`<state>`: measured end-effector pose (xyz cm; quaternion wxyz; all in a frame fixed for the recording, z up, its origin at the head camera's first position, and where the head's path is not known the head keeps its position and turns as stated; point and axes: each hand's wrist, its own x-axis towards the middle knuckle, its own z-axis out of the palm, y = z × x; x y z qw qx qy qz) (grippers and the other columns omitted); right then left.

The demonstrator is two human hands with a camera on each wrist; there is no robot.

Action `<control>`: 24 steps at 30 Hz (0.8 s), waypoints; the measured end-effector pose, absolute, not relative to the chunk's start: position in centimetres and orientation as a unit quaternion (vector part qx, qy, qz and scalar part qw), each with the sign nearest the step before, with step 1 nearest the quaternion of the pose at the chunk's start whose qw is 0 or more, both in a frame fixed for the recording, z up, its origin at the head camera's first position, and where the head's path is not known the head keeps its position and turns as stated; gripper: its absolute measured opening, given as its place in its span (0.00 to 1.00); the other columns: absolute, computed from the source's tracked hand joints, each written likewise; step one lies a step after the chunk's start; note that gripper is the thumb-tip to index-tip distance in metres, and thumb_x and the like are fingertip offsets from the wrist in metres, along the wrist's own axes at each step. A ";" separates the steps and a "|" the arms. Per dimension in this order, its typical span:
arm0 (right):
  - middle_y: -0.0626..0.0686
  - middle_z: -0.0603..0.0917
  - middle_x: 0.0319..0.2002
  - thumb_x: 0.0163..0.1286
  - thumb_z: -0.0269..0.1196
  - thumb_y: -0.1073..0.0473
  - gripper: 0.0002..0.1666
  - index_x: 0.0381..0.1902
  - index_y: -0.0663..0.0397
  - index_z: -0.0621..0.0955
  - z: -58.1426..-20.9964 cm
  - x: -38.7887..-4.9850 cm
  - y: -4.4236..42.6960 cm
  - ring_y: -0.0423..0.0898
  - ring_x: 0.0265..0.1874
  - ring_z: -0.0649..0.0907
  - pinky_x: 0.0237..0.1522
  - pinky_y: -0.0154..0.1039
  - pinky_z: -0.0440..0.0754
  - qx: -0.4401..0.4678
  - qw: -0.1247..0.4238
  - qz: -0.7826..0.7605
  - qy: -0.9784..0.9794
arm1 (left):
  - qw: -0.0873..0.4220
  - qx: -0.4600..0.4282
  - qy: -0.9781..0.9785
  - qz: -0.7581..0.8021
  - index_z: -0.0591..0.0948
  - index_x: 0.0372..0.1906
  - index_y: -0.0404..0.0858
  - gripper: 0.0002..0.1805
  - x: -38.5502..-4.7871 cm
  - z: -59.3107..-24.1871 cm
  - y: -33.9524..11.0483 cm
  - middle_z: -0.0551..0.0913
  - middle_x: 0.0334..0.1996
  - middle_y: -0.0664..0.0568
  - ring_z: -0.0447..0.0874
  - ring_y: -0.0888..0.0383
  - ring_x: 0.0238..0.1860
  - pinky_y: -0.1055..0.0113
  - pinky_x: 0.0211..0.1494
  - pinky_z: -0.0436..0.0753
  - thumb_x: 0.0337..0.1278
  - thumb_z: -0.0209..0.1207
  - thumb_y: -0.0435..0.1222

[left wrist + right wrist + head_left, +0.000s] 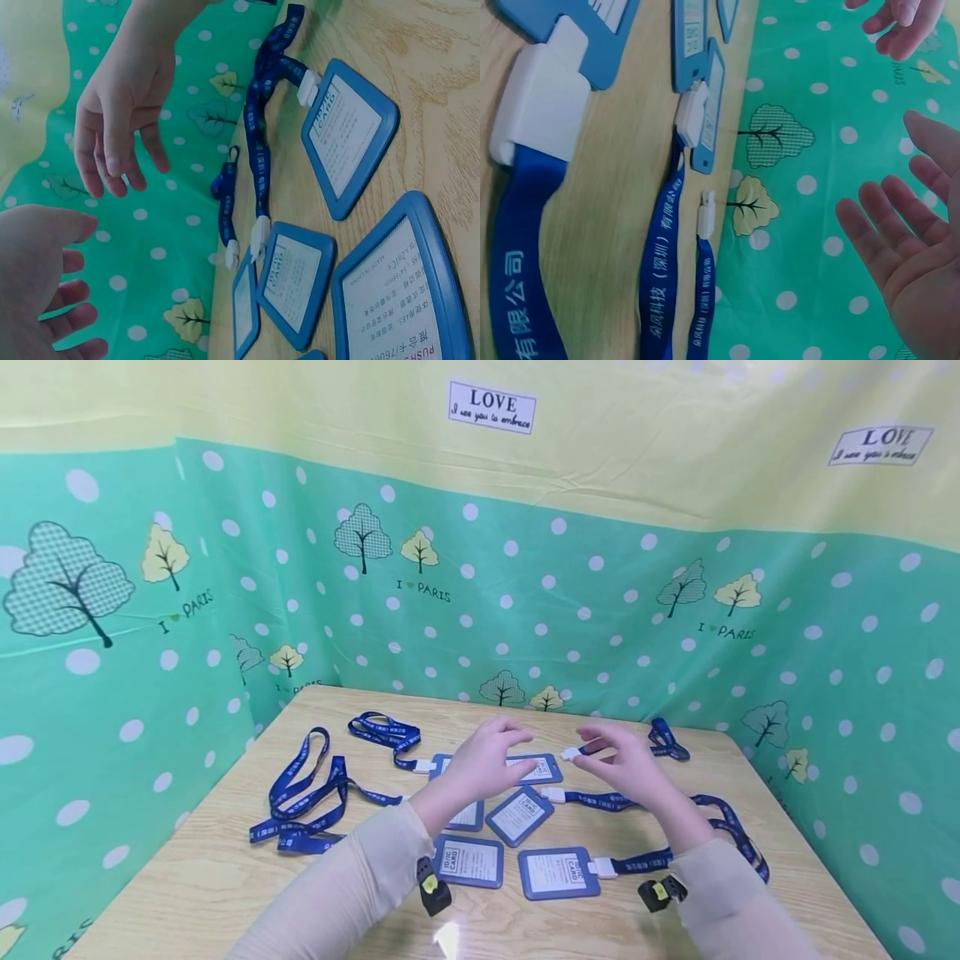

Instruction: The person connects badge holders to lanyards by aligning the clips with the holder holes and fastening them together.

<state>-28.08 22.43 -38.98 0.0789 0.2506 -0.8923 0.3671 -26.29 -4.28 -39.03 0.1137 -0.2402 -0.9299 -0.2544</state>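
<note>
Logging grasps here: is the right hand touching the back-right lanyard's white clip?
Apart. The right wrist view shows a stretch of green curtain between the right hand and the white clip.

On the worktop (187, 881) you have six badges (557, 873). Toward its right edge you can count three lanyards (642, 863); toward its left edge, at least two more, too tangled to number surely. You can see at least four clips (603, 867).

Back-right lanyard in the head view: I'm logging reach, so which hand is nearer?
Right. The right hand is raised in front of the lanyard, partly covering it; the left hand is farther left, in front of a blue card holder.
</note>
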 end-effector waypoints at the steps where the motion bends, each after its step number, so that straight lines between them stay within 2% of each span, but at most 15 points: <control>1: 0.56 0.82 0.58 0.68 0.71 0.55 0.28 0.64 0.55 0.79 -39.1 -28.2 22.3 0.58 0.52 0.84 0.50 0.54 0.85 0.246 0.073 0.369 -0.893 | 0.112 -0.237 -0.931 -0.253 0.80 0.66 0.49 0.27 -26.4 -39.2 -4.3 0.75 0.65 0.54 0.72 0.53 0.66 0.55 0.67 0.76 0.66 0.64 0.53; 6: 0.54 0.82 0.58 0.68 0.71 0.55 0.29 0.64 0.54 0.78 -40.0 -28.4 21.9 0.57 0.54 0.83 0.51 0.52 0.85 0.233 0.049 0.367 -0.899 | 0.106 -0.229 -0.933 -0.256 0.81 0.65 0.47 0.26 -26.5 -39.7 -4.5 0.76 0.62 0.55 0.73 0.54 0.65 0.55 0.66 0.76 0.65 0.65 0.51; 13: 0.52 0.83 0.58 0.68 0.71 0.49 0.30 0.64 0.50 0.79 -41.1 -28.8 21.5 0.53 0.54 0.82 0.52 0.54 0.84 0.219 0.025 0.324 -0.920 | 0.085 -0.213 -0.942 -0.246 0.82 0.63 0.45 0.25 -26.9 -40.6 -4.8 0.77 0.60 0.54 0.75 0.53 0.63 0.55 0.64 0.78 0.65 0.65 0.51; 20: 0.54 0.84 0.56 0.66 0.73 0.56 0.26 0.61 0.53 0.82 -41.8 -29.0 21.1 0.52 0.52 0.84 0.52 0.53 0.84 0.208 -0.008 0.301 -0.931 | 0.050 -0.192 -0.952 -0.233 0.82 0.63 0.48 0.27 -27.1 -41.4 -5.0 0.78 0.59 0.54 0.77 0.53 0.60 0.55 0.61 0.80 0.65 0.64 0.55; 24: 0.54 0.84 0.55 0.67 0.72 0.57 0.25 0.61 0.54 0.82 -42.2 -29.2 20.8 0.49 0.50 0.83 0.50 0.49 0.84 0.195 -0.035 0.284 -0.938 | 0.041 -0.187 -0.954 -0.230 0.83 0.63 0.48 0.27 -27.2 -41.9 -5.0 0.79 0.58 0.54 0.77 0.53 0.59 0.55 0.59 0.80 0.64 0.64 0.55</control>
